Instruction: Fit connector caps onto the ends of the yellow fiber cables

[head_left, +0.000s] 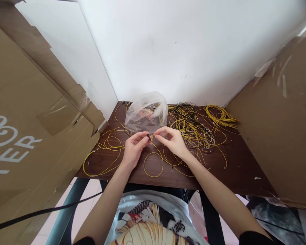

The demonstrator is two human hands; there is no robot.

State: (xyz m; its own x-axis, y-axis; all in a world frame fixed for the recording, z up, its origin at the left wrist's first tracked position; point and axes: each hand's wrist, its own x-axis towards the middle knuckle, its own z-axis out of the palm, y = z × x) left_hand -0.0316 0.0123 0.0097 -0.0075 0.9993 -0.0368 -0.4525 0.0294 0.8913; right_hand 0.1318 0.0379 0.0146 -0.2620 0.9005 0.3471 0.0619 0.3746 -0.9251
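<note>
My left hand (pixel 133 149) and my right hand (pixel 172 140) meet over the middle of a dark wooden table (pixel 239 173). Both pinch the same small part: a black connector (pixel 149 137) on the end of a thin yellow cable (pixel 153 165). The left fingertips hold the black piece, the right thumb and forefinger hold the yellow end beside it. The cable loops down across the table below my hands. Just behind them stands a clear plastic bag (pixel 146 112) with small parts inside.
A tangle of yellow and black cables (pixel 196 127) covers the table's back right. More yellow loops (pixel 107 149) lie at the left. Big cardboard sheets stand on both sides, left (pixel 33 129) and right (pixel 280 126). A white wall is behind.
</note>
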